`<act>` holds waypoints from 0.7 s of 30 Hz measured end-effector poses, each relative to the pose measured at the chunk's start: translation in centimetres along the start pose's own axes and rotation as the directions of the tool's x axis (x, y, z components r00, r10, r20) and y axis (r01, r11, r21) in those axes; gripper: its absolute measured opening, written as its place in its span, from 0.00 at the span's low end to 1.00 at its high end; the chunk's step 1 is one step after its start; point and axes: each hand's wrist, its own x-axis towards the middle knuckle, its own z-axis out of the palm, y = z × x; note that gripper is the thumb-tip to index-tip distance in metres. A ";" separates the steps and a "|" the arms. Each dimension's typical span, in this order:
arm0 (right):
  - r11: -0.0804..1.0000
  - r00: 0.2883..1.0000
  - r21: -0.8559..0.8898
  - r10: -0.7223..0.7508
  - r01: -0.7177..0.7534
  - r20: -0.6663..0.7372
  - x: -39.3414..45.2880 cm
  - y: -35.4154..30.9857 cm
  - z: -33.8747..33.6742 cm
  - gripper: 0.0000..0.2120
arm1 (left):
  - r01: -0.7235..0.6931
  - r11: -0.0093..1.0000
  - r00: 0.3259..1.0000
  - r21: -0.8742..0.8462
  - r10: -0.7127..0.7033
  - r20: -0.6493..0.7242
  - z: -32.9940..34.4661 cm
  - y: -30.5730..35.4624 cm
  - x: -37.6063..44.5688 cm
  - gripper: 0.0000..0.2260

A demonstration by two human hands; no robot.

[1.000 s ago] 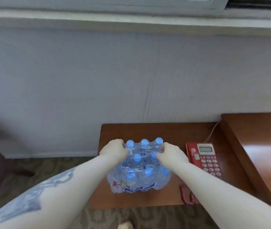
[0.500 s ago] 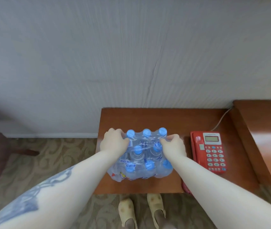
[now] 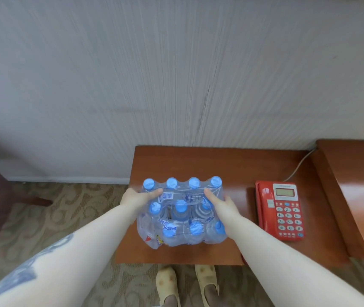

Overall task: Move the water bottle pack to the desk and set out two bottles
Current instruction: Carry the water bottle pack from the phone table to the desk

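sideways, pack long axis left-right

Grey wall (perhaps papered), patterned carpet

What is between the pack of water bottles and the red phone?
Only bare brown tabletop in the head view, apart from the right hand gripping the water bottle pack on the side facing the red phone.

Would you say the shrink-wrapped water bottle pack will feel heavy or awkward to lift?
Probably heavy for its size: the water bottle pack holds many full-looking bottles. Its thin wrap looks slippery and may sag, hence the left hand and right hand gripping opposite sides.
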 end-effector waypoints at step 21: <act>0.971 0.999 -0.239 -0.033 0.027 -0.022 1.3 3.8 -1.4 0.31 | 0.220 0.879 0.974 -0.424 -0.223 0.044 1.3 -10.1 -5.2 0.50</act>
